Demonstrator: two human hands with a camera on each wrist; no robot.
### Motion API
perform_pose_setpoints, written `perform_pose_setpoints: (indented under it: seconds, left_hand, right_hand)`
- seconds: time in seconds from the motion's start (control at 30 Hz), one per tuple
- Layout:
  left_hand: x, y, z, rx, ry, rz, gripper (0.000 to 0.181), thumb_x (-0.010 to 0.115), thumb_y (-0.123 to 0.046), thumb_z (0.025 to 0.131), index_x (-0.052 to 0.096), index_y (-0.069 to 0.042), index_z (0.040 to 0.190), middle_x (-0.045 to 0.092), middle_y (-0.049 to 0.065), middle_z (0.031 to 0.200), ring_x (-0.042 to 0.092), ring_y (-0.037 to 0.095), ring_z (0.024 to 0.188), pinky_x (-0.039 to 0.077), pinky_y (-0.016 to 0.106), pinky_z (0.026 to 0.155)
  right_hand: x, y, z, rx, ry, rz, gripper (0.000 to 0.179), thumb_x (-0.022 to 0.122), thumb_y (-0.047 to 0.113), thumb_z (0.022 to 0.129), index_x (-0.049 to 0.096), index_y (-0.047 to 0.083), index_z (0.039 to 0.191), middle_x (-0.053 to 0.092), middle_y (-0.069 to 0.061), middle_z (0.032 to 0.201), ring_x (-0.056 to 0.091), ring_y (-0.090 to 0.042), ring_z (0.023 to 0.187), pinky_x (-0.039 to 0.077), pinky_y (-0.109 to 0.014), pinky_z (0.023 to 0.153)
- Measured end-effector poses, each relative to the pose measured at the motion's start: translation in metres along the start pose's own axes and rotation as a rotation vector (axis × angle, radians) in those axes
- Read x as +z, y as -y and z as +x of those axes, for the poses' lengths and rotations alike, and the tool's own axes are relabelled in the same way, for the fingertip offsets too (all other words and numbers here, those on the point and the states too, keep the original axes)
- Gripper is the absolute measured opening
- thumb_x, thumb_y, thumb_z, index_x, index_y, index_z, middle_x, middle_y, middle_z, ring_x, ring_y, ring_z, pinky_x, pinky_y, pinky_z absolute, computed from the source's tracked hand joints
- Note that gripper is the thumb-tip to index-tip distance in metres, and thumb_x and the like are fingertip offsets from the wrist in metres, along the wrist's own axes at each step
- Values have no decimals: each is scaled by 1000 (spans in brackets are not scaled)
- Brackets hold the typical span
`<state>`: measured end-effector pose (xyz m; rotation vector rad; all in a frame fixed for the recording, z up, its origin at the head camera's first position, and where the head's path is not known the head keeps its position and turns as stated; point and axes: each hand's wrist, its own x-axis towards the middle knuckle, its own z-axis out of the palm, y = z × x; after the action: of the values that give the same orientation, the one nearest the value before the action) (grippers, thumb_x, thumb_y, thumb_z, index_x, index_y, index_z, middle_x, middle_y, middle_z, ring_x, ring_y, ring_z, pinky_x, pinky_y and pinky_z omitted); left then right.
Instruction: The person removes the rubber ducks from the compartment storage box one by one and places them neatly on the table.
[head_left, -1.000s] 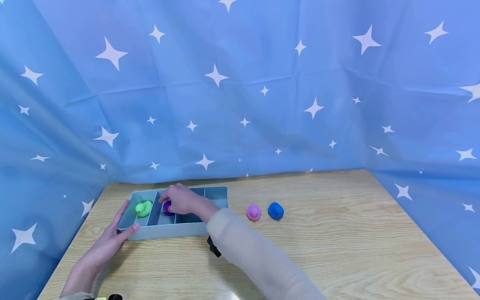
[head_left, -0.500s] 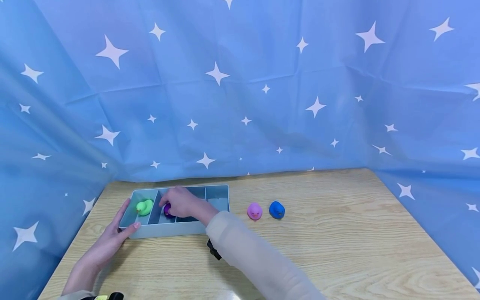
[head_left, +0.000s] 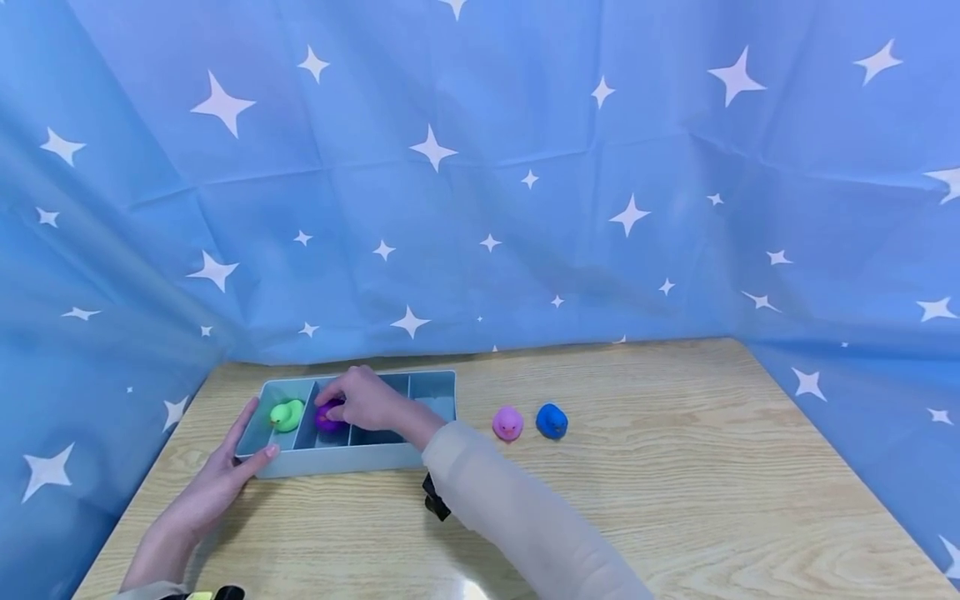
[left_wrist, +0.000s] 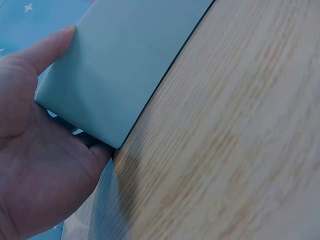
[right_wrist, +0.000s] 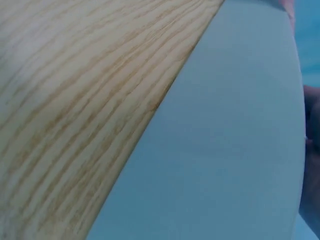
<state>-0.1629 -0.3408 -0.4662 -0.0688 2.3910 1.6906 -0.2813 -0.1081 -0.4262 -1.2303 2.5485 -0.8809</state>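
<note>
A pale blue-grey divided box (head_left: 337, 461) stands on the table towards the back left. My left hand (head_left: 213, 492) holds its left end, with the thumb on the near rim and the fingers along the end wall; the left wrist view shows this hand (left_wrist: 45, 150) around the corner. Over the second compartment from the left, my right hand (head_left: 367, 402) pinches a purple rubber duck (head_left: 327, 419) between thumb and fingers. Part of that duck is hidden by the hand. In the leftmost compartment sits a light green rubber duck (head_left: 287, 415).
Right of the box, a pink rubber duck (head_left: 507, 423) and a blue rubber duck (head_left: 552, 421) stand side by side on the wooden table (head_left: 712, 467). A blue star-patterned cloth (head_left: 525, 208) hangs behind the table and along both sides.
The purple duck shows more between the right fingers and has shifted slightly left, its beak now visible. My right forearm has drawn back slightly to the right. My left hand stays on the box.
</note>
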Motion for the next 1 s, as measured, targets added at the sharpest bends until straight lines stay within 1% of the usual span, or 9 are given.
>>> perform_pose_setpoints:
  seconds: [0.1, 0.2, 0.33, 0.4, 0.5, 0.67, 0.77, 0.9, 1.0]
  left_hand:
    - [-1, -1, -1, 2, 6, 11, 91, 55, -28, 108, -18, -33, 162, -27, 23, 164, -24, 58, 144, -1, 81, 107]
    - [-1, -1, -3, 10, 14, 18, 91, 54, -27, 108, -19, -32, 162, -27, 24, 164, -21, 60, 144, 2, 81, 107]
    - [-1, -1, -3, 10, 28, 18, 90, 53, -27, 109, -20, -30, 162, -28, 23, 164, -21, 59, 144, 4, 82, 107]
    - [-1, -1, -2, 2, 30, 19, 91, 53, -28, 109, -21, -30, 161, -28, 23, 164, -21, 59, 144, 4, 82, 107]
    - [0, 0, -1, -5, 31, 10, 91, 54, -28, 109, -21, -30, 161, -29, 23, 164, -22, 58, 144, 3, 81, 108]
    - [-1, 1, -1, -10, 35, 4, 91, 53, -28, 109, -22, -32, 160, -31, 21, 163, -21, 61, 143, 3, 81, 108]
    - [-1, 0, 0, -16, 39, 7, 91, 53, -29, 109, -23, -33, 160, -32, 21, 162, -21, 62, 142, 3, 80, 108]
    - [-1, 2, 1, -16, 39, 3, 91, 53, -29, 109, -23, -33, 160, -32, 22, 162, -19, 63, 142, 4, 80, 109]
    - [-1, 2, 1, -18, 43, -1, 91, 53, -29, 109, -23, -33, 160, -32, 21, 163, -17, 63, 142, 5, 80, 109]
  right_hand:
    - [-6, 5, -3, -12, -4, 13, 25, 74, 12, 96, 79, 14, 121, 74, 7, 118, 62, -3, 113, 44, -11, 91]
    - [-13, 14, -8, -30, -2, 35, 27, 72, 11, 98, 77, 12, 124, 74, 6, 121, 62, -4, 112, 45, -10, 88]
    - [-26, 25, -16, -36, 2, 58, 28, 71, 10, 99, 75, 10, 127, 73, 5, 123, 61, -3, 112, 45, -9, 86]
    - [-34, 27, -22, -39, 2, 57, 28, 71, 10, 99, 75, 11, 126, 73, 6, 123, 61, -2, 111, 45, -8, 85]
    - [-47, 26, -33, -43, -8, 86, 28, 71, 10, 98, 75, 10, 126, 72, 5, 124, 61, -3, 113, 47, -10, 86]
    - [-72, 13, -53, -21, -59, 215, 27, 71, 4, 97, 75, 7, 124, 73, -1, 123, 65, -6, 113, 51, -15, 89]
    - [-86, 0, -66, -8, -89, 272, 28, 71, -2, 95, 75, 3, 123, 72, -8, 123, 69, -12, 111, 52, -16, 89]
    - [-104, -18, -86, -1, -115, 253, 29, 71, -6, 93, 74, 0, 121, 72, -13, 122, 70, -20, 112, 53, -20, 92]
    - [-116, -32, -105, -4, -134, 224, 28, 71, -7, 92, 75, 0, 119, 72, -13, 120, 69, -24, 114, 54, -23, 95]
